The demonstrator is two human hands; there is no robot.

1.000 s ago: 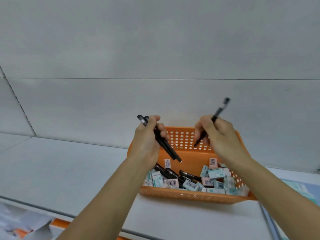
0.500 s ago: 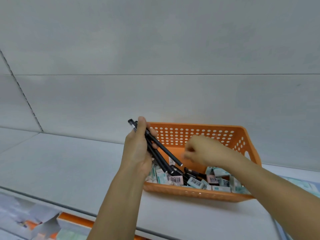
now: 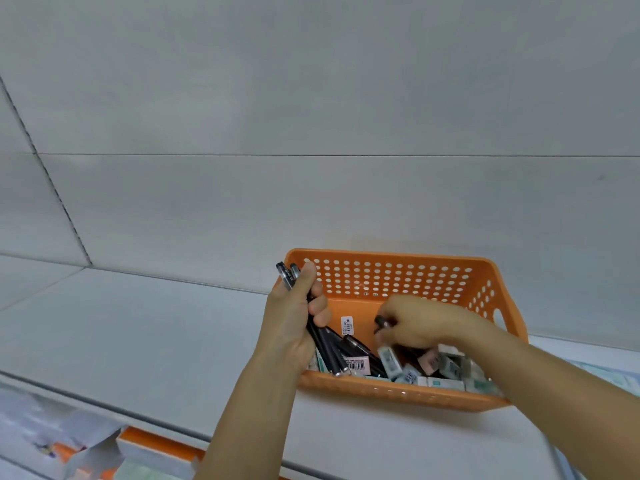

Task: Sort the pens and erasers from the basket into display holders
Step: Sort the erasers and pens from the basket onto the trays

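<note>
the left hand is wrapped round a bundle of black pens, thumb pressed along them; their clip ends stick up past the thumb at the basket's left rim and their tips slant down into the basket. the right hand reaches into the basket from the right, fingers curled, with a dark pen end showing at the fingertips; it seems to pinch that pen, though most of it is hidden under the hand. the orange basket, with holes in its walls, sits on a pale shelf against a grey back panel. inside the basket, more black pens lie on the floor just beside the left hand's bundle, and erasers in pale green and pink sleeves with barcodes pile up along the near wall and below the right hand. a white barcode label sits on the basket floor between the two hands. below the shelf's front edge, left of the basket, blurred boxes in white and orange show on a lower level.
</note>
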